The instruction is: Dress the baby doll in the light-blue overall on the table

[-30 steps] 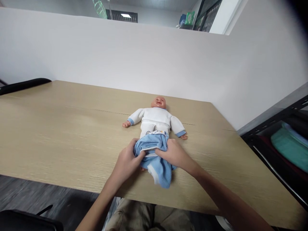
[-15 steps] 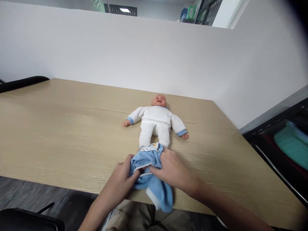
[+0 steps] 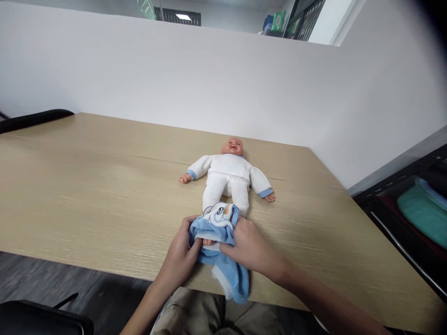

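A baby doll [image 3: 228, 179] in a white suit with blue cuffs lies face up on the wooden table [image 3: 87, 186], head away from me. Bunched over its feet is a pair of light blue fleece trousers [image 3: 218, 242] with an owl patch, one leg hanging over the table's front edge. My left hand [image 3: 181, 256] grips the waistband on the left and my right hand [image 3: 249, 249] grips it on the right. A bit of the doll's foot shows between my hands.
A white partition wall [image 3: 209, 83] runs behind the table. A black chair back [image 3: 35, 118] stands at the far left. To the right is a black shelf [image 3: 401, 200] holding teal folded cloth [image 3: 424, 211]. Another black chair [image 3: 35, 318] sits at the lower left.
My hands pulled the blue trousers from the doll's waist down its legs toward me, baring the white legs. In the last half second the waistband moved slightly back up over the feet.
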Demonstrator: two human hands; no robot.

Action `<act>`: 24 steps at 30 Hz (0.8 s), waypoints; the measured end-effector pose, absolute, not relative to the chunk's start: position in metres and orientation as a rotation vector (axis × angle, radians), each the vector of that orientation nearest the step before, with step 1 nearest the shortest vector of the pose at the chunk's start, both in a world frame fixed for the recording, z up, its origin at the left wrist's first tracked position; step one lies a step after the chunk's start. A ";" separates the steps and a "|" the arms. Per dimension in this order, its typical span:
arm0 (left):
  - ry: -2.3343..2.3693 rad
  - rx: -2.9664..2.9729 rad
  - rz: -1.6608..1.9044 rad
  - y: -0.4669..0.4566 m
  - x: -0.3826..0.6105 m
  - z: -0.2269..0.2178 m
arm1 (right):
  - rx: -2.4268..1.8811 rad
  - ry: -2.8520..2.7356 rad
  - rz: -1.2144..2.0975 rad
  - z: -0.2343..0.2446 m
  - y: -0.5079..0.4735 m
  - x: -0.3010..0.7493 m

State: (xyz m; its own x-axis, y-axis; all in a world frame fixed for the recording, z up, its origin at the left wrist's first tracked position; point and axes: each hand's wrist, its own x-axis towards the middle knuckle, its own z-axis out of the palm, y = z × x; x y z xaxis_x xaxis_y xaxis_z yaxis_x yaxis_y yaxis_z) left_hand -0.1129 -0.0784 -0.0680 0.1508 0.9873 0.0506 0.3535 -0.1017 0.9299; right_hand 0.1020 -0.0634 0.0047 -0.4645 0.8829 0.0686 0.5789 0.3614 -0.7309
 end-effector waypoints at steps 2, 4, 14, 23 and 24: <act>1.278 1.580 1.062 -0.074 -0.115 -0.068 | -1.249 -2.086 0.949 0.000 -0.060 0.102; 1.270 1.625 1.091 -0.065 -0.117 -0.067 | -1.279 -2.008 0.903 -0.007 -0.054 0.104; 1.124 1.753 1.053 -0.019 -0.123 -0.043 | -1.158 -2.060 0.989 -0.022 -0.008 0.140; 1.046 1.728 0.763 -0.021 -0.146 -0.014 | -0.959 -1.489 1.626 -0.059 -0.011 0.186; 1.073 1.731 0.791 -0.020 -0.143 -0.012 | -0.932 -1.417 1.655 -0.064 -0.011 0.187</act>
